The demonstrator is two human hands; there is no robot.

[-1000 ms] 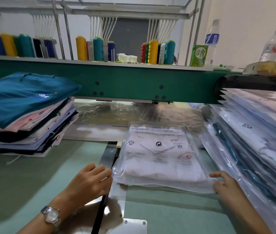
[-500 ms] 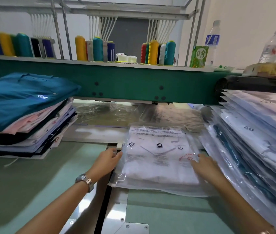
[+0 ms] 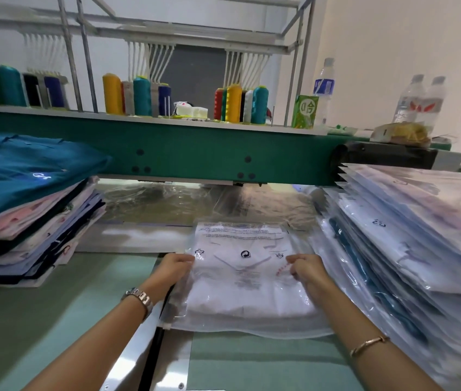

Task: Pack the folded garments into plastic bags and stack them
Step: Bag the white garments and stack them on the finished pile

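Note:
A clear plastic bag (image 3: 240,283) with a folded white garment inside lies flat on the green table, printed side up. My left hand (image 3: 174,268) grips the bag's left edge with curled fingers. At the right side my right hand (image 3: 307,269) pinches the plastic near the red print. Unpacked folded garments (image 3: 26,210) are piled at the left, a teal shirt on top. A tall leaning stack of bagged garments (image 3: 410,244) rises at the right.
Loose empty plastic bags (image 3: 167,201) lie behind the packed one, under a green machine beam (image 3: 195,153). Thread cones, a drink carton and water bottles stand on the shelf above. A metal plate (image 3: 144,351) with a dark slot runs along the table's near edge.
Both hands have slid forward from the bag's near corners to its middle, and their fingers have closed on the plastic. The bag lies in the same place.

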